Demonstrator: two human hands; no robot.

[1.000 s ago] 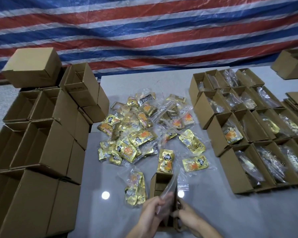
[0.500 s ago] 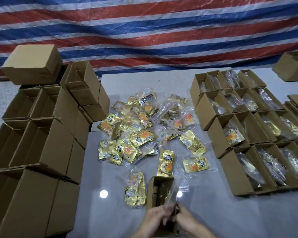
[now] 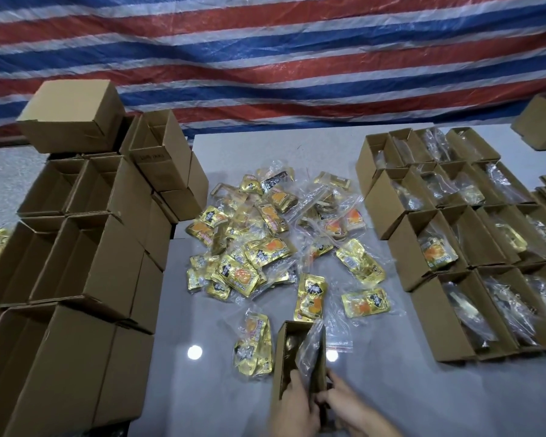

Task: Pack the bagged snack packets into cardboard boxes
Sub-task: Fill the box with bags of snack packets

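A small open cardboard box (image 3: 282, 357) stands at the near edge of the grey table (image 3: 391, 405). A clear bag of snack packets (image 3: 311, 346) sits tilted in it, its top sticking out above the right wall. My left hand (image 3: 292, 405) reaches into the box and grips the bag's lower end. My right hand (image 3: 352, 406) curls its fingers round the box's near right corner. A pile of bagged gold and orange snack packets (image 3: 265, 247) lies in the middle of the table, and one bag (image 3: 252, 345) lies just left of the box.
Stacks of empty open cardboard boxes (image 3: 85, 263) fill the left side. Rows of boxes holding bags (image 3: 473, 279) stand on the right. Another box (image 3: 542, 124) sits far right at the back. A striped tarpaulin (image 3: 265, 58) hangs behind.
The bag has gone lower into the box, from held above its opening to mostly inside. Both hands have dropped toward the frame's bottom edge.
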